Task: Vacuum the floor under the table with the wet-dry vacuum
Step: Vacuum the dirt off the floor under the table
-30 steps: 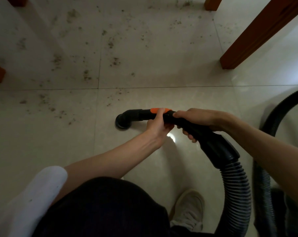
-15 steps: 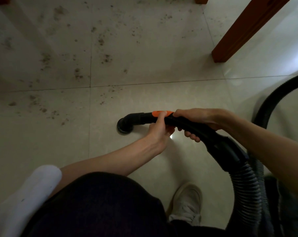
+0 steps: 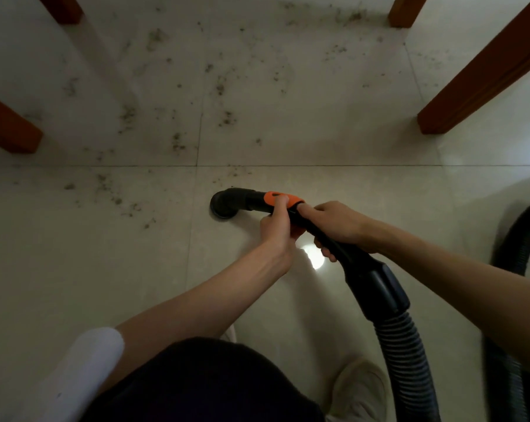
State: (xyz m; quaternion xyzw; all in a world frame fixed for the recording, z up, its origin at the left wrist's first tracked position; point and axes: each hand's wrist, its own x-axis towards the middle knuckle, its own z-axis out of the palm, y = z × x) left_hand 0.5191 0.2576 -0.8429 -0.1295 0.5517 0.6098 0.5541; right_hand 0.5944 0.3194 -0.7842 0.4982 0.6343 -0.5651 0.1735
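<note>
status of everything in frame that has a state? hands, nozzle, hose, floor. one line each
left hand: grips the wand at its orange collar
right hand: grips the wand behind the left hand
orange collar: partly covered by the left thumb
nozzle: mouth down, at the floor
hose: attached to the wand, curving back
floor: dirt scattered ahead of the nozzle, not yet vacuumed

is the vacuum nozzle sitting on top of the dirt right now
No, the nozzle rests on a clean patch of tile, with the scattered dirt lying to its left and beyond it.
</note>
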